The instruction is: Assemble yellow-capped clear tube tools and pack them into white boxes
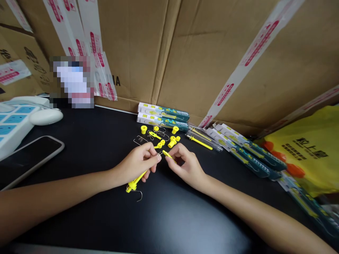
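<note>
My left hand pinches a thin metal wire piece and holds a yellow rod assembly that slants down below the palm. A metal hook hangs from its lower end. Just to the right, my right hand is closed on a small yellow piece, whose tip is beside the wire. Whether the two touch is too small to tell. Behind the hands lie yellow caps, a short yellow rod, and springs and hooks on the black table.
Printed narrow boxes lie at the back, with more boxes to the right beside clear tubes. A yellow bag is far right. A phone and power strip sit left. Cardboard stands behind.
</note>
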Tool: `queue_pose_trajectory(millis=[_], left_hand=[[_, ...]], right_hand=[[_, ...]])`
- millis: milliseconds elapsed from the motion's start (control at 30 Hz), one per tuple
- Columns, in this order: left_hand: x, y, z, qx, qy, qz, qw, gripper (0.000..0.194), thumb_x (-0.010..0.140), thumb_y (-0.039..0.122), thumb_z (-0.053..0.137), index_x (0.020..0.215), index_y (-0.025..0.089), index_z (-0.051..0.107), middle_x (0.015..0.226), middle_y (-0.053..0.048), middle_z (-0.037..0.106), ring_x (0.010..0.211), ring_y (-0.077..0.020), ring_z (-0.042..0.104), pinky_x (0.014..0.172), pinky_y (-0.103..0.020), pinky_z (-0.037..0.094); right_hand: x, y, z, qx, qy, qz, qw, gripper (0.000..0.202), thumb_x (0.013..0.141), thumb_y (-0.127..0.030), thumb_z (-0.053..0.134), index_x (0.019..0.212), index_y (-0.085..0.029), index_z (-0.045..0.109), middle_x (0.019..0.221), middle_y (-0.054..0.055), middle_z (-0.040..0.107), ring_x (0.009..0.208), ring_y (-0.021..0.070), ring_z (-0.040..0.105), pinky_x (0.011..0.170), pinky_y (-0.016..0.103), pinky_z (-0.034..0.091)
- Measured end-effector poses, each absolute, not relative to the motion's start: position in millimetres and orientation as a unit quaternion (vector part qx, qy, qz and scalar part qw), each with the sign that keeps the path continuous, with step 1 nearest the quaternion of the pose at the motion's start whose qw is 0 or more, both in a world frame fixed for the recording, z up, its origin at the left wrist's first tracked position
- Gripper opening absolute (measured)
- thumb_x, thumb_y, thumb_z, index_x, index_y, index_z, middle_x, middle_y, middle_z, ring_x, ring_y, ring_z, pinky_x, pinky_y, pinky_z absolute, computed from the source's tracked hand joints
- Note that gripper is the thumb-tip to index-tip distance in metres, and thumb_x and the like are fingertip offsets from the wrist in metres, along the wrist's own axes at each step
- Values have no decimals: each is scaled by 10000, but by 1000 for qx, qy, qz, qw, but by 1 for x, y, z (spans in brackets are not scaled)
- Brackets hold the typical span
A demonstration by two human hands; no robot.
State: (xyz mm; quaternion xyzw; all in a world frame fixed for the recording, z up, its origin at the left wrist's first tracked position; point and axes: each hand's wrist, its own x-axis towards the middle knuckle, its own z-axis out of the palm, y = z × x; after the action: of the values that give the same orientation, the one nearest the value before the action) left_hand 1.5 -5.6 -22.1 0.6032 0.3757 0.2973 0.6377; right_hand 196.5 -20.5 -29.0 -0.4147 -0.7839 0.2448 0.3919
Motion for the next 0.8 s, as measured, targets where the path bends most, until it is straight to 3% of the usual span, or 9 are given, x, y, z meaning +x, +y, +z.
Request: queue_pose_trajectory(millis=[500,800], left_hand=[[1,-7,-26,621,391,295,611,245,872,357,552,762,210,390,557,84,542,346,-53,442,310,-154,378],[1,-9,-26,625,399,300,600,251,872,359,552,758,210,386,550,86,534,341,-53,432,311,-157,366]], right_hand=[[195,-22,-33,-428,-778,255,384,149,873,-224,563,783,-222,444,588,-67,471,490,78,417,470,199,345],[194,-22,-31,-435,-793,194,381,158,839,-192,574,741,-212,452,566,-70,465,462,65,408,447,182,336]])
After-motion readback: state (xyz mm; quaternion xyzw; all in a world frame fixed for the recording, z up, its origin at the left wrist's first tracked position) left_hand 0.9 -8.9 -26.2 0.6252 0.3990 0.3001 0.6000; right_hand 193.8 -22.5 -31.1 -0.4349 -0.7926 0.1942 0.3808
